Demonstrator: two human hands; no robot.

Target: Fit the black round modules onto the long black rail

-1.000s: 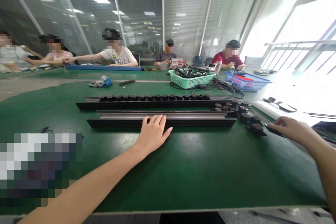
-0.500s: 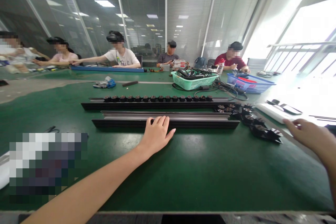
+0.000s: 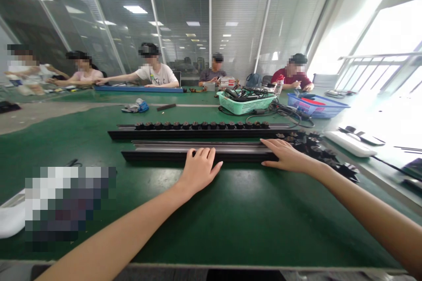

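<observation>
A long black metal rail point(image 3: 158, 155) with a grey inner groove lies crosswise on the green table in front of me. My left hand point(image 3: 200, 167) rests at its middle, fingers curled over the front wall and thumb stretched out to the right. At the right end, my right hand point(image 3: 285, 154) lies across the rail with its fingers stretched towards the back edge and its thumb apart at the front. Just behind lies a second black rail point(image 3: 158, 135), topped by a row of several small black round parts point(image 3: 195, 126).
More black finned parts point(image 3: 347, 171) lie to the right, beside a white device point(image 3: 351, 144). Behind are a green basket point(image 3: 245, 106) of cables, a blue basket point(image 3: 316, 110) and gloves point(image 3: 136, 106). A blurred-out item point(image 3: 70, 206) lies front left. Several people sit across the table.
My right hand has moved left, from beside the white device onto the right end of the near rail. My left hand stays on the rail. The view has shifted slightly.
</observation>
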